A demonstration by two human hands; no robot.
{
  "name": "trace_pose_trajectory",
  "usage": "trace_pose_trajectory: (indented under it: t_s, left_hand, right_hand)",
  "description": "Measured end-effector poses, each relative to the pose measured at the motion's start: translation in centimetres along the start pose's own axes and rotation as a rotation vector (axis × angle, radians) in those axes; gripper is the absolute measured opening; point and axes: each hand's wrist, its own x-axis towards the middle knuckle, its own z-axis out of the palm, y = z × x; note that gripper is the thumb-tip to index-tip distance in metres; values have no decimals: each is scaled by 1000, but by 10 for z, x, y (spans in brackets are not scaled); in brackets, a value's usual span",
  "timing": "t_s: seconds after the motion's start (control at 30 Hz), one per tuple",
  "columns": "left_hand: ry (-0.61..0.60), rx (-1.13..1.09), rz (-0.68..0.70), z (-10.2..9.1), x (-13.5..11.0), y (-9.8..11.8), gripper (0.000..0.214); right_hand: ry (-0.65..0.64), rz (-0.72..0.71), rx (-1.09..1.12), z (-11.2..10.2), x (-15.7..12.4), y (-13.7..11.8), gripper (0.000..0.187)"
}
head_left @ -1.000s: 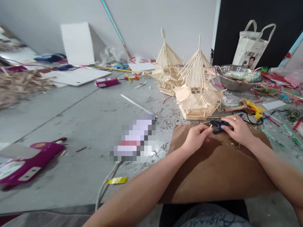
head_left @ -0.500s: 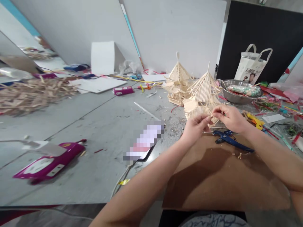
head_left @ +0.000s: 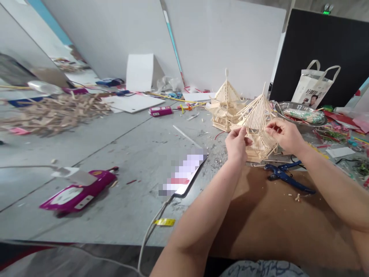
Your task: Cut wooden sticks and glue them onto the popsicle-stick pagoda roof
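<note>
A small pagoda model built of pale wooden sticks (head_left: 257, 120) stands at the far edge of a brown cardboard sheet (head_left: 271, 219). My left hand (head_left: 236, 144) is raised at its left side, with fingers curled and pinched on the eave. My right hand (head_left: 284, 134), a ring on one finger, pinches the right edge of the roof. Whether either hand also holds a loose stick is hidden. Blue pliers (head_left: 288, 177) lie on the cardboard just below my right hand.
A second stick pagoda (head_left: 226, 104) stands behind the first. At the back right are a metal bowl (head_left: 300, 120) and a white tote bag (head_left: 315, 86). A phone (head_left: 186, 173) with a white cable (head_left: 150, 231), a magenta pack (head_left: 77, 190) and a heap of sticks (head_left: 54, 111) lie to the left.
My right hand left the blue pliers on the cardboard. Both hands rose from the cardboard to the near pagoda. The view tilted up and to the left.
</note>
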Motion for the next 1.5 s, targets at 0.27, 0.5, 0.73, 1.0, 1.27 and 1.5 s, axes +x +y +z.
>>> trace_pose_trajectory:
  t_s: [0.27, 0.5, 0.73, 1.0, 1.27, 1.5]
  left_hand:
    - [51, -31, -48, 11, -3, 4, 9]
    - [52, -90, -42, 15, -2, 1, 10]
    - [54, -177, -92, 16, -1, 0, 10]
    - [35, -235, -127, 16, 1, 0, 10]
    - [46, -255, -117, 16, 0, 1, 9]
    - [55, -268, -131, 15, 0, 1, 6]
  right_hand:
    - [-104, -13, -49, -10, -12, 11, 18]
    - [-171, -29, -31, -12, -15, 11, 20]
    - [-189, 11, -37, -13, -18, 15, 21]
    - [-182, 30, -88, -19, -23, 22, 22]
    - [-185, 49, -103, -22, -26, 26, 21]
    - [-199, 56, -116, -23, -28, 29, 22]
